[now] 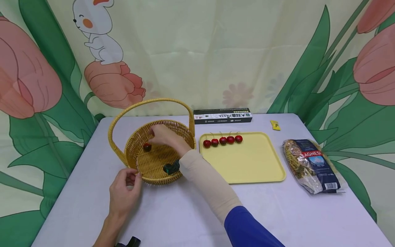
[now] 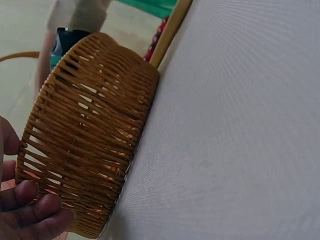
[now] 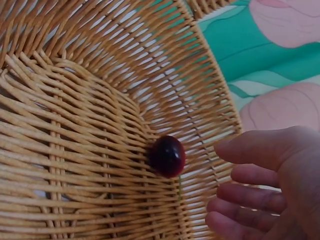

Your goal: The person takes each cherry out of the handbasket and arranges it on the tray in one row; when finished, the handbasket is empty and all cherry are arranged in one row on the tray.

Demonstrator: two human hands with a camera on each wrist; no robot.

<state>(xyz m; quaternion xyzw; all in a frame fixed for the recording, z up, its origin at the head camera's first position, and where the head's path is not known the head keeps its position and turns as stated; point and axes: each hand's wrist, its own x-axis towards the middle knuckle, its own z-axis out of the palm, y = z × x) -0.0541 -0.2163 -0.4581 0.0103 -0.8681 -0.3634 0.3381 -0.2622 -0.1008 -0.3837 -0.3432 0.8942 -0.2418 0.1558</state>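
Observation:
A wicker basket (image 1: 155,159) with a tall arched handle stands on the left half of the table. One dark red cherry (image 1: 147,147) lies inside it, near the far left wall. My right hand (image 1: 165,134) reaches into the basket, close beside that cherry; in the right wrist view a gap shows between the cherry (image 3: 168,156) and the loosely bent fingers (image 3: 250,197), which hold nothing. At the basket's near left rim, my left hand (image 1: 124,192) pinches the edge with thumb and fingers. Its fingers (image 2: 40,212) lie along the woven outer wall in the left wrist view.
Right of the basket, a yellow tray (image 1: 247,164) bears a row of several stemmed cherries (image 1: 223,140) along its far edge. Behind stands a long black pasta box (image 1: 223,116). A small yellow packet (image 1: 275,125) and a bag of pasta (image 1: 311,164) lie further right.

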